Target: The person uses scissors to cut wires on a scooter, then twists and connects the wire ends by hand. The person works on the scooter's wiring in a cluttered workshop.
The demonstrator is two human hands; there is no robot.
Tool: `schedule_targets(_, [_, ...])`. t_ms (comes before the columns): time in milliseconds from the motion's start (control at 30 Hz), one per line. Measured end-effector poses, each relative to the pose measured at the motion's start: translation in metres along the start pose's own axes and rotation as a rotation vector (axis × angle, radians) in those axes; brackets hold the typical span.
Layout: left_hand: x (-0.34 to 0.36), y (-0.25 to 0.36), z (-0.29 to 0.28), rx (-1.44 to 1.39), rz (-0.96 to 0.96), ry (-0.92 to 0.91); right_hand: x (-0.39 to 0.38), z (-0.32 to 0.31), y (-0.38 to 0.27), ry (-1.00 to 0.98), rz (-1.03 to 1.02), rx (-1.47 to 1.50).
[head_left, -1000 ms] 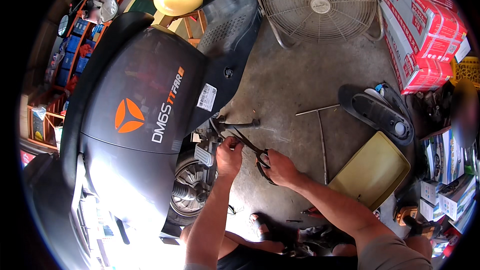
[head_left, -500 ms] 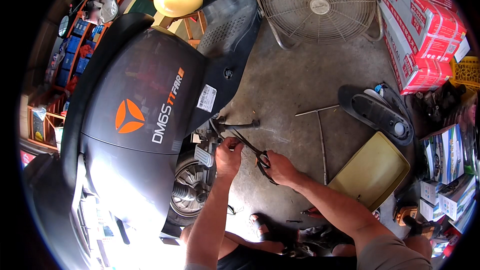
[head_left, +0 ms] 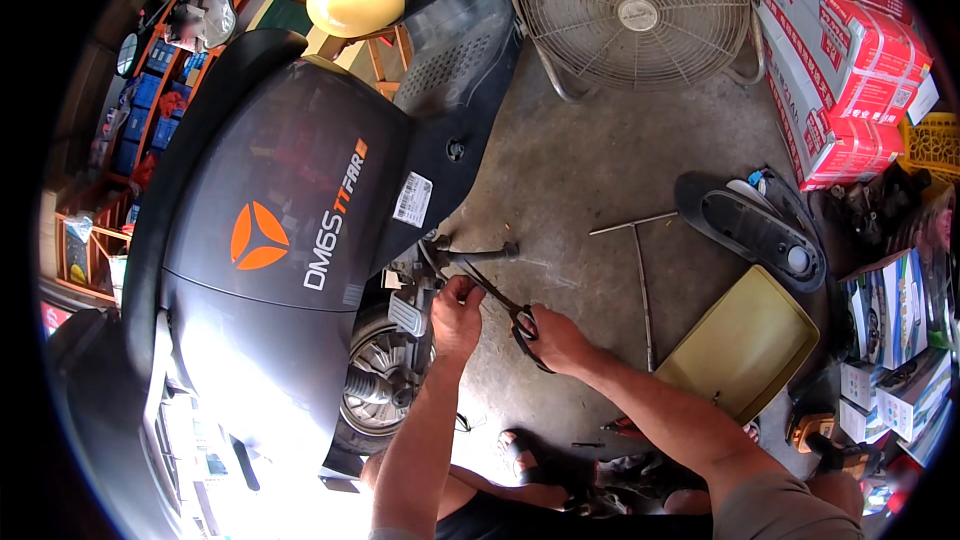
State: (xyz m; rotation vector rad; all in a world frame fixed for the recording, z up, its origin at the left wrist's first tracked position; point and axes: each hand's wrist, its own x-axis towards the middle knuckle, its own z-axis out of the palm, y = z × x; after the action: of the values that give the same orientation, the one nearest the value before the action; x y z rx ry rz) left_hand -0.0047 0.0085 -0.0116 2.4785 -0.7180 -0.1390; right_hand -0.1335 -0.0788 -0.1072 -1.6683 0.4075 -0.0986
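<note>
Head view: 1 pair of black scissors (head_left: 505, 301), between the 2 hands, handles gripped by the closed right hand (head_left: 556, 338); long axis near-right to far-left, blades slightly parted, tips just far of the left hand (head_left: 457, 316). Left hand: nearer the blades, fingers pinched shut; contents cannot be told. Grey scooter (head_left: 290, 120): left of both.

Scissors (head_left: 502, 298) right of scooter (head_left: 300, 140)
</note>
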Motion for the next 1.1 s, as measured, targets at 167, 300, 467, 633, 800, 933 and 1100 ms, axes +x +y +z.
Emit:
schedule_targets(167, [0.001,0.001,-0.003,0.01,-0.006,-0.024,0.001,0.003,0.006,0.045,-0.035,-0.029])
schedule_targets(300, [0.002,0.003,-0.003,-0.017,-0.006,-0.034,0.004,0.004,0.012,0.091,-0.08,-0.033])
schedule_targets(467, [0.004,-0.002,-0.002,-0.025,-0.003,-0.05,0.006,0.005,0.014,0.071,-0.077,0.012])
schedule_targets(633, [0.004,0.003,-0.002,-0.01,0.008,-0.054,0.006,0.003,0.015,0.056,-0.087,0.022])
schedule_targets(800, [0.005,-0.001,-0.002,-0.015,0.0,-0.069,0.003,-0.002,0.006,0.05,-0.028,-0.046])
schedule_targets(933, [0.007,-0.014,-0.001,-0.083,-0.006,-0.066,-0.001,-0.011,-0.007,0.027,-0.02,-0.096])
schedule_targets(1100, [0.007,-0.004,-0.002,-0.1,-0.018,-0.08,0.003,-0.006,0.006,0.049,-0.057,-0.084])
